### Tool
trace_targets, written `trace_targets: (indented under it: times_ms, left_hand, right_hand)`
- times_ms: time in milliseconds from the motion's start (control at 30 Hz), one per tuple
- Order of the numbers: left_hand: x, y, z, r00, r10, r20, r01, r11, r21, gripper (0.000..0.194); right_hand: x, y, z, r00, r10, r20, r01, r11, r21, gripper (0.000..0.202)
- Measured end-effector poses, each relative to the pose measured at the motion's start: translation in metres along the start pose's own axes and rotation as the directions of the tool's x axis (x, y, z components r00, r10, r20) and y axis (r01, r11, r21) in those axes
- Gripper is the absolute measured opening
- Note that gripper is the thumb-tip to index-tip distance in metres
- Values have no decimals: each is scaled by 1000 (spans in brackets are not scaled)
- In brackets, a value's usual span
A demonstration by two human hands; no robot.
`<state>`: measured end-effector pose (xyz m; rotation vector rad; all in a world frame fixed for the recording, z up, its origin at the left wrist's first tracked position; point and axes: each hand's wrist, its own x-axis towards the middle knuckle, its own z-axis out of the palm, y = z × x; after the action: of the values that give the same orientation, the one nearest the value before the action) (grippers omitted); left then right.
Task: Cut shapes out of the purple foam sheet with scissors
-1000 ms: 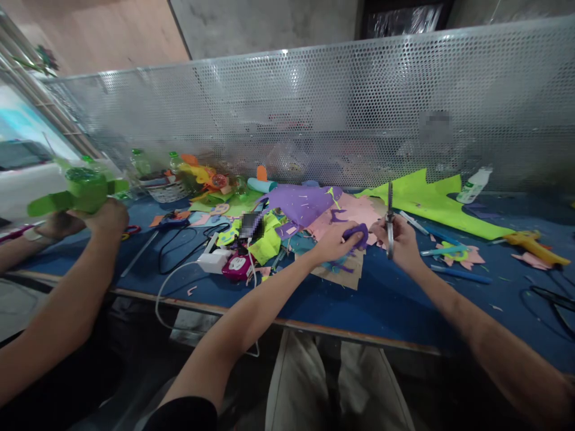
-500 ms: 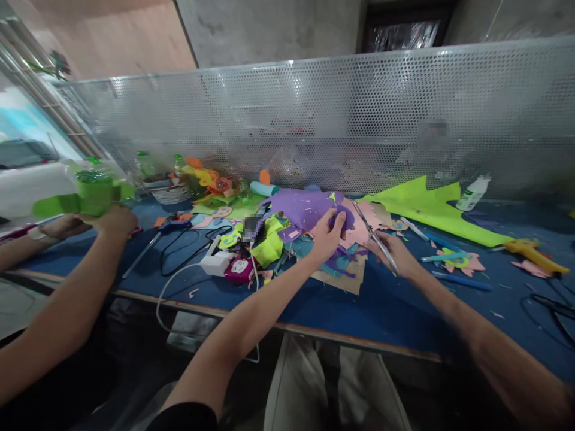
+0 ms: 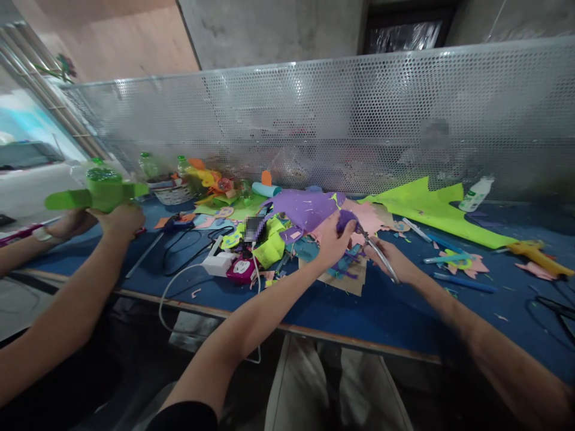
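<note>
My left hand pinches a small purple felt-like piece above the scrap pile. In my right hand is a pair of metal scissors, the blades meeting the right edge of that piece. Whether the blades are open or closed on it is too small to tell. Just behind lies a larger purple sheet with light specks, partly over pink sheets. Beneath my hands are teal and purple scraps and a brown cardboard piece.
At left a co-worker's hands hold a green bottle craft. A white adapter with a cable sits left of my forearm. To the right are a lime sheet, pens, a white bottle and a yellow glue gun. A perforated metal panel stands behind.
The scissors have swung lower and their blades now meet the purple piece. That piece has turned in my left hand, which has shifted slightly down and right.
</note>
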<state>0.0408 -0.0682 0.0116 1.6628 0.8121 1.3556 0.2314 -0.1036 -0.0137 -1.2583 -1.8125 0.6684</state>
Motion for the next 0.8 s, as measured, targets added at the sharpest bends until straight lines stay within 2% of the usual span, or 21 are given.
trace_targets:
  times_ms: [100, 367, 600, 800]
  left_hand:
    - [0, 1, -2, 998, 21, 59, -22, 1000, 14, 40]
    - [1, -2, -4, 997, 27, 78, -21, 997, -74, 42]
    - [2, -3, -1, 999, 40, -29, -43, 994, -105, 39]
    - [1, 0, -4, 998, 64, 25, -63, 996, -56, 39]
  right_hand:
    - [0, -1, -2, 999, 16, 32, -16, 1000, -15, 34]
    - [-1, -6, 0, 989, 90, 119, -106, 985, 135, 57]
    - [-4, -15, 1, 997, -2, 79, -5, 996, 85, 58]
    - [-3, -18, 3, 997, -2, 73, 1, 1000, 13, 57]
